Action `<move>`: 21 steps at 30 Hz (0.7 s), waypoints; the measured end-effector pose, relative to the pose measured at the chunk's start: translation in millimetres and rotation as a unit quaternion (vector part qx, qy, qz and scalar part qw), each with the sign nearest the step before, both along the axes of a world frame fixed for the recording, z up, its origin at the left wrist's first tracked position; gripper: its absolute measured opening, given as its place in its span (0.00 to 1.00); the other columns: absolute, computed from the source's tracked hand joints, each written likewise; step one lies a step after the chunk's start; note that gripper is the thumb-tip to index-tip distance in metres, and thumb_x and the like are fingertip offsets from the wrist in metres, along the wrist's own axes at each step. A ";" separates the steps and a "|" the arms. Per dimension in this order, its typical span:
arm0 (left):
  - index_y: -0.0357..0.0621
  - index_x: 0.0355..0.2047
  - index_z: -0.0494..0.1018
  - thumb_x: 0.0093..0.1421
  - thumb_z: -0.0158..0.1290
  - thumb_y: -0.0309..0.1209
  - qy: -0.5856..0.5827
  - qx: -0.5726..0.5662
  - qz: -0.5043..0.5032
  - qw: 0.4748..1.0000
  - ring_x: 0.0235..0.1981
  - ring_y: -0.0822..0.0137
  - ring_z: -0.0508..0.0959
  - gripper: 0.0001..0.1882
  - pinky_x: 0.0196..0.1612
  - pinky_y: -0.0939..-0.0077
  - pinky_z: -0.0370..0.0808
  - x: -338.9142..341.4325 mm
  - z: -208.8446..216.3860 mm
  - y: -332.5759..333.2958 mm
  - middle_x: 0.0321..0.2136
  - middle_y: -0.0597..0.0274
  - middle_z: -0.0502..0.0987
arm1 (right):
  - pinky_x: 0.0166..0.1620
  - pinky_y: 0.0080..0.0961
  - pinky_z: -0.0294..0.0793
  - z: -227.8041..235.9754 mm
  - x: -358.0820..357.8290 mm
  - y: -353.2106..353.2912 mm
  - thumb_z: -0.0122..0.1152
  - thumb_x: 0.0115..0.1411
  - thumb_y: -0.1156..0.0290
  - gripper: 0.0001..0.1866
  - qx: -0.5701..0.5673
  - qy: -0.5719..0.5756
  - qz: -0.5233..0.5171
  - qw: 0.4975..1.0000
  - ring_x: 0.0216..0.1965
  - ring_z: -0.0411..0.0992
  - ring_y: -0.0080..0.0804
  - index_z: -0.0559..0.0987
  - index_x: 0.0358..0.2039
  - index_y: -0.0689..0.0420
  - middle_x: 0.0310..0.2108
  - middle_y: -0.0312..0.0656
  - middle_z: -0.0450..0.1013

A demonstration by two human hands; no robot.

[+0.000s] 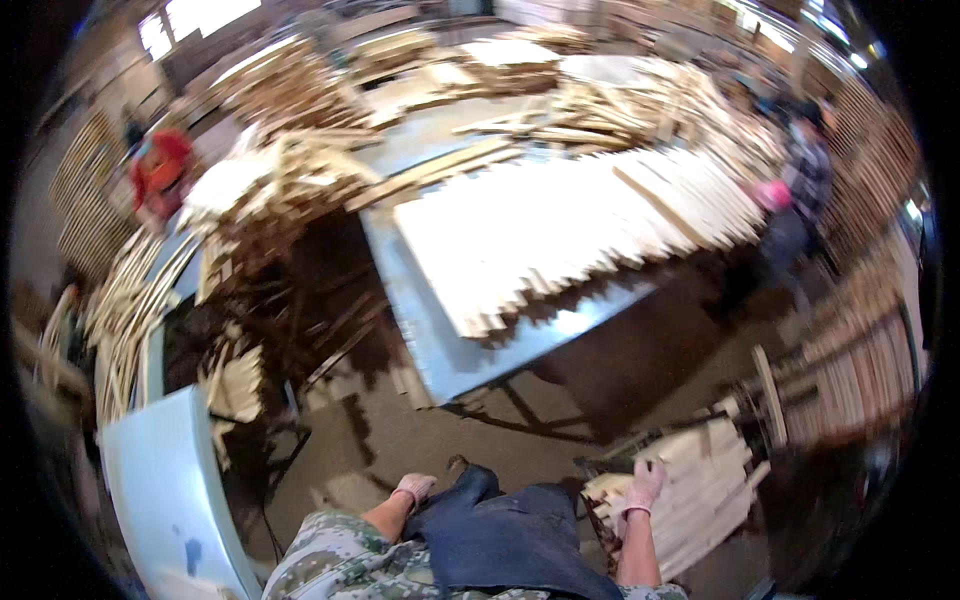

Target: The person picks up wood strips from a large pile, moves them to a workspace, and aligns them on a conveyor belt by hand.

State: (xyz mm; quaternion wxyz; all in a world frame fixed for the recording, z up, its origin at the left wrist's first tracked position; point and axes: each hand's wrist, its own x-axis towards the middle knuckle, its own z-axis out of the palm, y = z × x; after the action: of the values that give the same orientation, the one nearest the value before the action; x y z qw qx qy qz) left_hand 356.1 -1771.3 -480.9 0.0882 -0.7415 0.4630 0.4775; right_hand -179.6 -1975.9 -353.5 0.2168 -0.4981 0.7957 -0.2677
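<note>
My left hand, in a pale knit glove, hangs beside the dark blue apron over my lap. Its fingers are blurred, and nothing clear shows in them. My right hand, gloved the same way, is over the near-left part of a stack of pale wooden strips at the lower right. A dark gap shows between its thumb and fingers; I cannot tell whether it touches the strips. Ahead, many pale strips lie side by side on a blue table, a browner strip across them.
A blue panel stands close at the left. Behind it, loose strips hang over another surface. A person in red is at far left, another in a checked shirt at right. Piled timber covers the back; bundled strips stand right.
</note>
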 end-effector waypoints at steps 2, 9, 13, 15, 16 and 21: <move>0.43 0.41 0.81 0.65 0.54 0.39 -0.023 -0.081 -0.016 0.996 0.42 0.47 0.85 0.14 0.42 0.54 0.78 32.8 0.4 5.2 0.40 0.46 0.86 | 0.71 0.41 0.62 14.9 26.2 -5.4 0.65 0.62 0.62 0.31 0.084 -0.081 -0.064 0.991 0.67 0.67 0.52 0.75 0.60 0.71 0.67 0.62 0.68; 0.42 0.48 0.85 0.64 0.52 0.33 -0.072 -0.061 0.024 0.995 0.52 0.47 0.84 0.17 0.57 0.55 0.80 75.5 64.1 16.4 0.50 0.48 0.85 | 0.55 0.29 0.69 -33.3 147.6 -25.7 0.61 0.68 0.70 0.27 0.017 -0.162 0.119 0.979 0.53 0.71 0.36 0.70 0.66 0.64 0.56 0.47 0.70; 0.45 0.48 0.85 0.66 0.50 0.37 -0.017 -0.068 0.207 0.976 0.56 0.44 0.81 0.18 0.60 0.54 0.77 70.6 45.7 44.3 0.51 0.45 0.84 | 0.22 0.20 0.61 -6.1 238.4 -54.1 0.58 0.69 0.71 0.06 0.264 -0.358 0.209 0.871 0.21 0.63 0.19 0.72 0.32 0.47 0.22 0.26 0.60; 0.44 0.50 0.84 0.66 0.51 0.45 0.036 -0.028 0.412 0.910 0.60 0.42 0.78 0.23 0.62 0.54 0.74 50.9 -5.0 72.3 0.54 0.43 0.82 | 0.23 0.23 0.63 28.9 284.4 -50.3 0.60 0.65 0.71 0.04 0.336 -0.324 0.251 0.848 0.21 0.65 0.24 0.74 0.33 0.51 0.23 0.28 0.63; 0.43 0.52 0.83 0.65 0.53 0.48 0.031 -0.032 0.500 0.865 0.60 0.42 0.78 0.26 0.61 0.55 0.74 29.3 -31.4 100.0 0.56 0.43 0.81 | 0.24 0.24 0.64 12.3 296.1 -59.6 0.60 0.65 0.71 0.04 0.356 -0.284 0.313 0.833 0.22 0.66 0.25 0.75 0.33 0.53 0.23 0.29 0.65; 0.37 0.52 0.82 0.63 0.54 0.48 0.001 -0.003 0.478 0.878 0.61 0.43 0.78 0.28 0.62 0.55 0.74 -16.3 -18.9 133.4 0.56 0.40 0.80 | 0.35 0.27 0.70 -36.2 337.7 -139.5 0.57 0.64 0.72 0.08 0.266 -0.076 0.673 0.686 0.27 0.68 0.27 0.77 0.31 0.65 0.27 0.36 0.71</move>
State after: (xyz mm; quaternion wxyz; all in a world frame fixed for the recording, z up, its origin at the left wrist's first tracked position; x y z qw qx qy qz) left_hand 339.8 -1638.0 -499.8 -0.1533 -0.8726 0.0541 0.4606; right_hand 158.1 -2115.4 -389.7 0.5220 -0.7993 0.2653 0.1354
